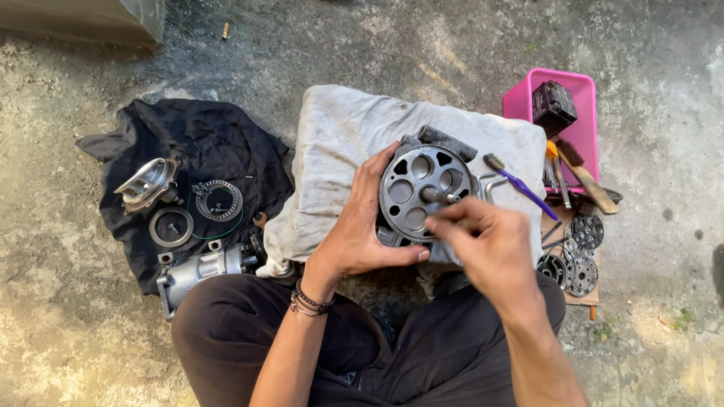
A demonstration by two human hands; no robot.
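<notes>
Seated on the ground, knees spread, dark trousers nearest the camera. My left hand wraps the near-left rim of a round metal cylinder block, thumb under its lower edge, fingers curled up the side: a closed grip on the block. The block stands on a grey-white cloth pad in front of me, its flat face with the ring of round bores turned up toward the camera; the short centre shaft, its long axis, points out of the face and slightly right. My right hand hovers over the block's lower right, fingertips pinched together just below the shaft; whether they hold anything I cannot tell, the hand is blurred. Left, on a black cloth, lie a silver housing and ring parts. Right, valve plates on a board, a purple-handled brush. Farther right, a pink rectangular tray carries a small dark box.
</notes>
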